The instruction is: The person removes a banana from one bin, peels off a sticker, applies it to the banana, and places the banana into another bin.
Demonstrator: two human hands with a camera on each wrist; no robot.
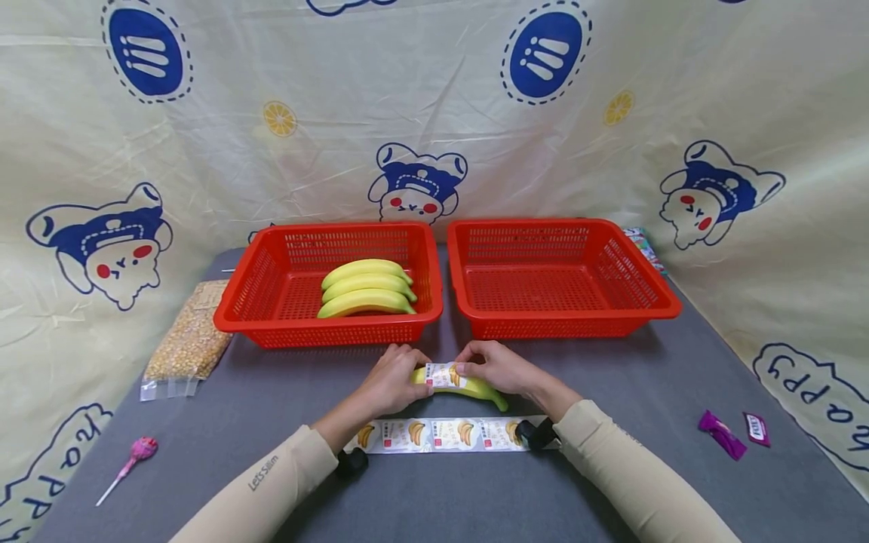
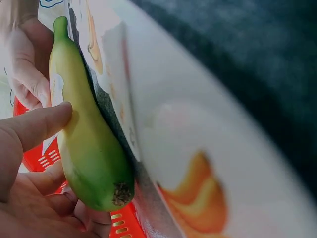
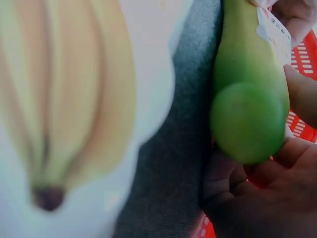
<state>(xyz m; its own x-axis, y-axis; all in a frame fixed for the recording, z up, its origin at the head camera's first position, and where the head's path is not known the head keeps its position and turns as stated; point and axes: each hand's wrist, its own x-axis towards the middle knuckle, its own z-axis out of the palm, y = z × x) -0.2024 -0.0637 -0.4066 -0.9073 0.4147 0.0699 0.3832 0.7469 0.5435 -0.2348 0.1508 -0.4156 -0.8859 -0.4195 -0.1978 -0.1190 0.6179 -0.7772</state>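
Observation:
A single yellow-green banana lies crosswise on the grey table between both hands. A white label with a banana picture sits on its upper side. My left hand grips the left end; in the left wrist view its thumb presses the peel and its fingers curl behind the banana. At the label's right edge, my right hand holds the banana; the right wrist view has the thumb beside the label and fingers curled behind the fruit. Nearer to me lies a strip of banana labels, under the wrists.
Two red baskets stand behind the hands: the left basket holds three bananas, the right basket none. A bag of corn kernels and a pink lollipop lie left. Purple candy and a small packet lie right.

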